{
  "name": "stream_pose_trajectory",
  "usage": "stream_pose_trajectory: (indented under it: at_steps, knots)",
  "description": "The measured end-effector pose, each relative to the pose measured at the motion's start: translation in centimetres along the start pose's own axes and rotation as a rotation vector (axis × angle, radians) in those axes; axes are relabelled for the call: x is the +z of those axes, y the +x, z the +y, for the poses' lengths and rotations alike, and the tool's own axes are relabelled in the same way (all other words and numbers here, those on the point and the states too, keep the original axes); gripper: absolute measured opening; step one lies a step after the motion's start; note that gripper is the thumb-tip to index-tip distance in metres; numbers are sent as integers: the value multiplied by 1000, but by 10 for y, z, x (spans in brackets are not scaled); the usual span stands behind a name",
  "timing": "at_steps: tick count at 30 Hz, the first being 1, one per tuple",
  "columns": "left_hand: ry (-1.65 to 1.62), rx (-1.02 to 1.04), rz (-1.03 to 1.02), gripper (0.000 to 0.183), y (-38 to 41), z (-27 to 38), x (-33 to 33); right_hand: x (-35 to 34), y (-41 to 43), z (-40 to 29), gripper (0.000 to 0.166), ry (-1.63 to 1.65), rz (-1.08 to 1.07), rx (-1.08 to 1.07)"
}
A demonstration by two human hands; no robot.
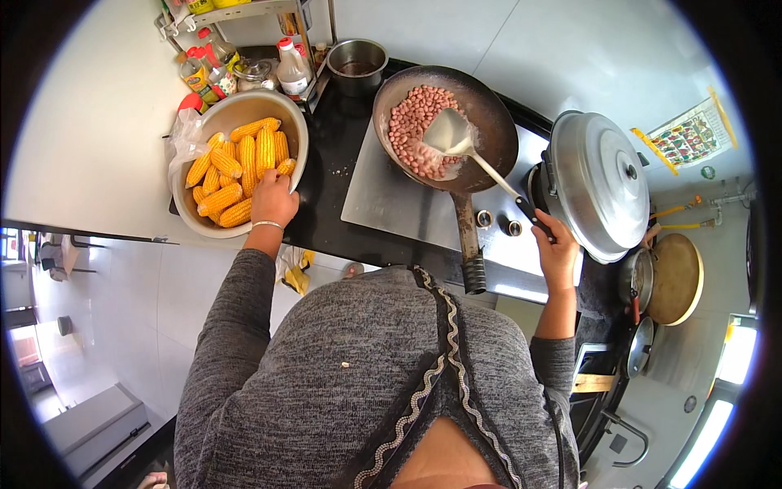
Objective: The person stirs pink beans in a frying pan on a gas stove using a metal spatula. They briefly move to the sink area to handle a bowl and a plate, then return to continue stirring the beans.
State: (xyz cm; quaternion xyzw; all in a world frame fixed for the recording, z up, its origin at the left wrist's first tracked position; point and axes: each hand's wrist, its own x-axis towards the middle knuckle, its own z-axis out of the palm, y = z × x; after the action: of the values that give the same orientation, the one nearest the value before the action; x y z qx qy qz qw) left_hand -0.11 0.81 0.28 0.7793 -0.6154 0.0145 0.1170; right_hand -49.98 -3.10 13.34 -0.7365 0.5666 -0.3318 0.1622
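Observation:
My right hand [555, 247] grips the black handle of a metal wok spatula [449, 131]. The spatula's blade rests among reddish peanuts [421, 104] in a dark, worn wok [492, 131]. Steam or a pale blur shows around the blade's lower edge. At the left, my left hand [275, 198] reaches over the near right rim of a large metal basin [298, 119]. Several yellow corn cobs [247, 165] are heaped inside it. My curled fingertips are against the cobs; whether they grip a cob or the rim is hidden.
The wok sits over a steel cooktop [391, 195], its long handle [467, 238] pointing towards me. A large lidded pot [602, 183] stands close on the right. Behind the basin are seasoning bottles [293, 70] and a small saucepan [357, 64]. A plastic bag [186, 143] hangs against the basin.

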Motion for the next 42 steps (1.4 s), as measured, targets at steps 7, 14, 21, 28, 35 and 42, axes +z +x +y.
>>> stream_pose_trajectory:
  at_steps: [7,14,21,28,35,42]
  knots:
    - [-18,16,-16,24,2,-1,0,-59,24,-32,28,-472,-35,-166]
    - [7,15,6,24,0,-2,1,-43,68,-57,23,-296,-383,34]
    - [-12,18,17,24,1,0,2,56,86,-24,30,142,-346,204]
    - [-13,6,16,24,-1,1,-1,91,54,1,29,216,-40,177]
    - [-6,23,30,23,0,-2,3,78,30,10,27,220,8,198]
    - [2,29,14,24,1,-1,1,56,14,16,27,238,-27,238]
